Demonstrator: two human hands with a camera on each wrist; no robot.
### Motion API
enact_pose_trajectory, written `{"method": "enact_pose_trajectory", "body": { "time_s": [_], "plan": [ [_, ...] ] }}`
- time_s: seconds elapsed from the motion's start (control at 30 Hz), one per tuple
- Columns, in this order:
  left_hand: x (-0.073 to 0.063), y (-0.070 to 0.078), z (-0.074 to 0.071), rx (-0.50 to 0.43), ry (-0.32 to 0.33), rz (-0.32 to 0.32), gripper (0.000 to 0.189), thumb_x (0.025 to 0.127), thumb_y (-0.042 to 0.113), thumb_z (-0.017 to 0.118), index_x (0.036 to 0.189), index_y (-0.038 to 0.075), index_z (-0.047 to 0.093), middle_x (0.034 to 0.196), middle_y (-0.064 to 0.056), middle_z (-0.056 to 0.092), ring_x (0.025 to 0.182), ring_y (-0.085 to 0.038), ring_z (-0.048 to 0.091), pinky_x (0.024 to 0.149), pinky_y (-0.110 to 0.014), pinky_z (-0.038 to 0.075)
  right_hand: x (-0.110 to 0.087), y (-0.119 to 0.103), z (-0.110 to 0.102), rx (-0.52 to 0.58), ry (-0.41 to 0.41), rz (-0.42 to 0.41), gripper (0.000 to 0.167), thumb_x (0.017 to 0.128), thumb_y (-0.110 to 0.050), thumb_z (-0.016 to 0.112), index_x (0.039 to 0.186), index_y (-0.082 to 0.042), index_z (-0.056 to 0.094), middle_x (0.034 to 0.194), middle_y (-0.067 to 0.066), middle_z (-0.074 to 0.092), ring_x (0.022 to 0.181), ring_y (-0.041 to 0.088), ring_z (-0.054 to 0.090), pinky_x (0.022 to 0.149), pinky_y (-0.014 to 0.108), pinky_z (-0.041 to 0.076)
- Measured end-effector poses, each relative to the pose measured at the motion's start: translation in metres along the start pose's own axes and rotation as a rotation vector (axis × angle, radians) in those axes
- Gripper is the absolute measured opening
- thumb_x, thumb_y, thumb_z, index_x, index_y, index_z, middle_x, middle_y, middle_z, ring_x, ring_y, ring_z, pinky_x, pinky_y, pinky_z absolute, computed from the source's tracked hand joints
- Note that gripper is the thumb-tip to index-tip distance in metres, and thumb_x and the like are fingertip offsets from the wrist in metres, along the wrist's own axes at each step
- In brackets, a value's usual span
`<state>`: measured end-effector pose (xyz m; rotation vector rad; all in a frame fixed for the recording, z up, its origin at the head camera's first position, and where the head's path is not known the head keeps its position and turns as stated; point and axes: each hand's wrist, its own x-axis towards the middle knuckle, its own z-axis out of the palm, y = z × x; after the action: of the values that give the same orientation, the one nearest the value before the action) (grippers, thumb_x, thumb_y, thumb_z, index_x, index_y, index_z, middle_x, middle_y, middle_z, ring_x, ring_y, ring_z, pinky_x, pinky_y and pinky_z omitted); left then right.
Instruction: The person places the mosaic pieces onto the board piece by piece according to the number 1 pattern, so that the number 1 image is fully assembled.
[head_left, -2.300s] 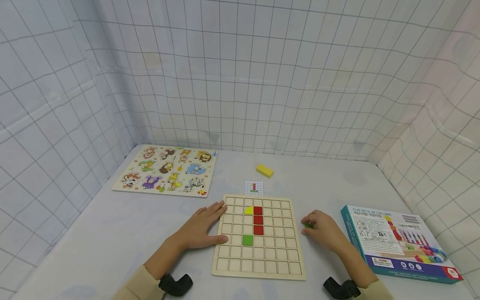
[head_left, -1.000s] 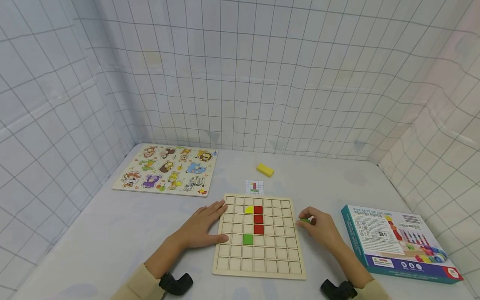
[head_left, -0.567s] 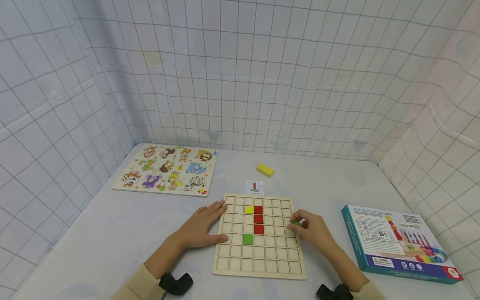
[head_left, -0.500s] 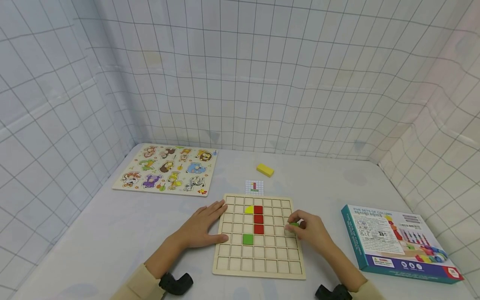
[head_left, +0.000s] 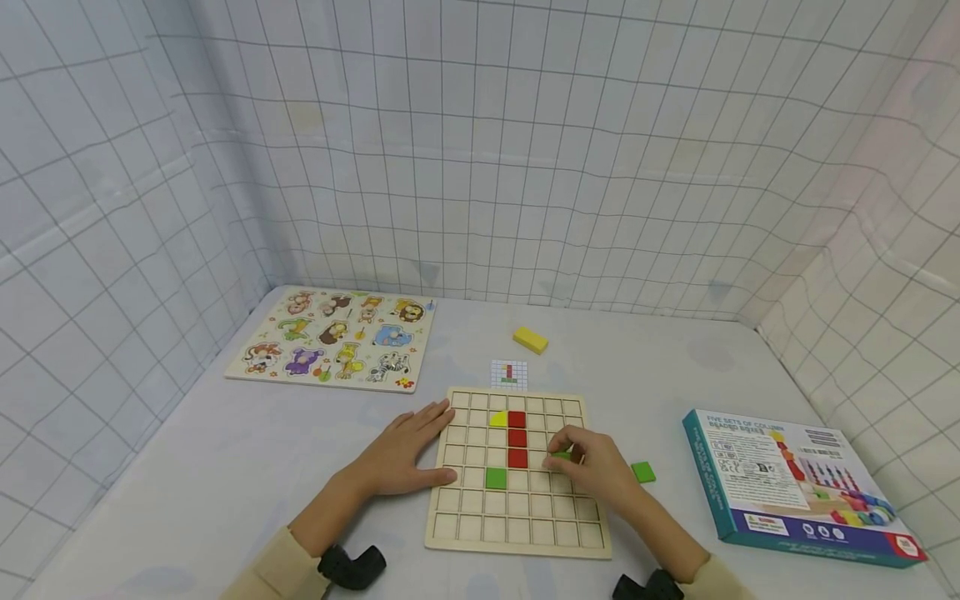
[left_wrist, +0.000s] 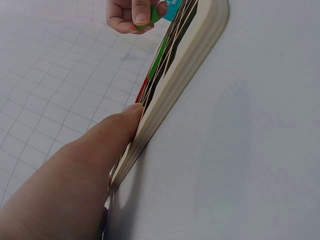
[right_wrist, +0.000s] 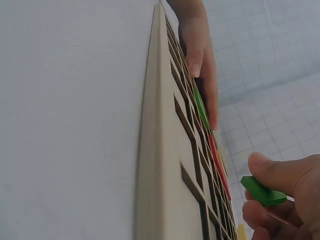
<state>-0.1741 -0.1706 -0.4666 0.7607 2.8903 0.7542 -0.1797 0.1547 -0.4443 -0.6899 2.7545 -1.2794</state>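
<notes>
My right hand [head_left: 591, 468] pinches a green square tile [right_wrist: 262, 192] between thumb and fingers, above the right half of the wooden grid board [head_left: 517, 543]. My left hand [head_left: 401, 454] lies with straight fingers along the board's left edge, its thumb touching the rim in the left wrist view. Set in the board are a column of three red tiles [head_left: 517, 438], a yellow piece [head_left: 498, 419] with a slanted or curved side, and one green tile [head_left: 496, 478]. Another green tile [head_left: 642, 472] lies on the table, just right of the right forearm.
A small card [head_left: 509, 375] with a grid pattern lies behind the board, and a yellow block [head_left: 530, 340] farther back. An animal puzzle board [head_left: 330, 342] lies at the back left. A boxed toy set [head_left: 802, 487] lies at the right.
My right hand has moved left with the green tile, from beside the board to over it. The green tile on the table has come into sight. My left hand has stayed put.
</notes>
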Motion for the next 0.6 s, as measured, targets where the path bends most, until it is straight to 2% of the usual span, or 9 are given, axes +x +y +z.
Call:
{"method": "enact_pose_trajectory", "body": {
  "time_s": [0.6],
  "plan": [
    [0.000,0.000,0.000,0.008,0.004,0.004,0.092,0.086,0.064,0.059,0.155,0.011,0.029,0.161,-0.006,0.022,0.147,-0.028,0.019,0.115,-0.053,0.017,0.008,-0.018,0.020,0.020,-0.079,-0.052,0.011,0.084,-0.015,0.078,0.086,-0.015,0.067,0.085,-0.010,0.067,0.068,0.007,0.052,0.060,0.024,0.047]
  ]
}}
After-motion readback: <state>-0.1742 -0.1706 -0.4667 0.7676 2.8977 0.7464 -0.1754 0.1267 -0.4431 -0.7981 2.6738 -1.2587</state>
